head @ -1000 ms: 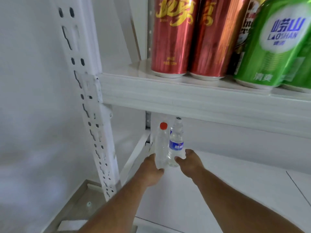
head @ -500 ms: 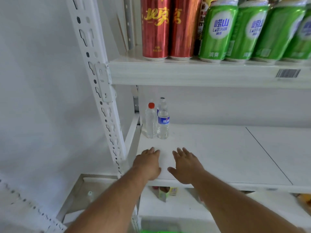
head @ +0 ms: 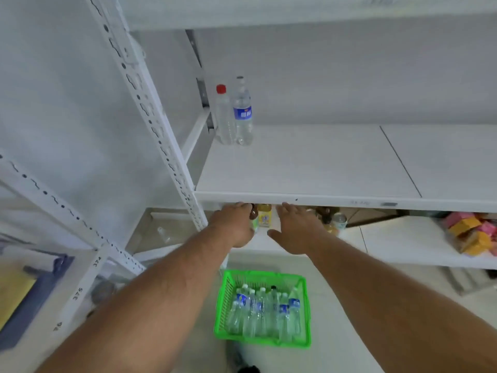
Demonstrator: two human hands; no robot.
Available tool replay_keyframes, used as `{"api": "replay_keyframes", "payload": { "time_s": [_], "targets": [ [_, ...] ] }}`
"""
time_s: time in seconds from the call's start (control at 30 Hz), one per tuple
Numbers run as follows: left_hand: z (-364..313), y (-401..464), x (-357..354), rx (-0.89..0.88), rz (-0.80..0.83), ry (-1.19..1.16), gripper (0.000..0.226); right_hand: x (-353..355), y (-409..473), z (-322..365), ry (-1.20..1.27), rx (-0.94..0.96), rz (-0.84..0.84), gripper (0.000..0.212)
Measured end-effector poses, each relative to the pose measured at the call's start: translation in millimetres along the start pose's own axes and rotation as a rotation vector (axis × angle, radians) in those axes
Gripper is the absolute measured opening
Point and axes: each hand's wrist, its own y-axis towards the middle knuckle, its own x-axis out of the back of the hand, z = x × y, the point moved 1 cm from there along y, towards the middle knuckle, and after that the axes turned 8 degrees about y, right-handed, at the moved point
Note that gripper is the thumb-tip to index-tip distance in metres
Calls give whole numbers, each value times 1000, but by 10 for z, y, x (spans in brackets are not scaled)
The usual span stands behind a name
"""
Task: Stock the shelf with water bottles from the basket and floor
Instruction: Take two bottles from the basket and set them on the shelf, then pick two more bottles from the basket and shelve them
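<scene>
Two water bottles stand upright at the back left corner of the white shelf (head: 295,170): a red-capped bottle (head: 223,117) and, touching its right side, a blue-labelled bottle (head: 242,114). Below, on the floor, a green basket (head: 224,300) holds several more water bottles (head: 265,310). My left hand (head: 234,224) and my right hand (head: 298,227) hang just in front of and below the shelf's front edge, fingers loose and straight. Neither holds anything.
A white perforated upright (head: 150,114) rises left of the shelf. The lower shelf (head: 403,243) carries small bottles and jars (head: 265,215) behind my hands and coloured packets (head: 469,232) at the right. A second rack with folded blue and yellow items (head: 24,294) stands at left.
Both hands let go of the two bottles at the shelf's back and drew back past its front edge. My view tilted down, bringing the green basket into sight.
</scene>
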Motion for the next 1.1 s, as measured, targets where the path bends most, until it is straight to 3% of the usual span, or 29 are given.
{"api": "replay_keyframes", "payload": {
  "time_s": [0.3, 0.53, 0.67, 1.1],
  "targets": [
    [-419, -618, -850, -21, 179, 6, 75, -704, -825, -359, 129, -118, 145, 72],
    [-151, -921, -1438, 45, 286, -131, 68, -1151, -1169, -317, 180, -238, 240, 76],
    [59, -1073, -1793, 59, 346, -159, 74, -1448, -1283, -182, 178, -302, 285, 76],
    [369, -1137, -2462, 77, 458, -292, 64, -2170, -1375, 141, 212, -359, 410, 71]
  ]
}}
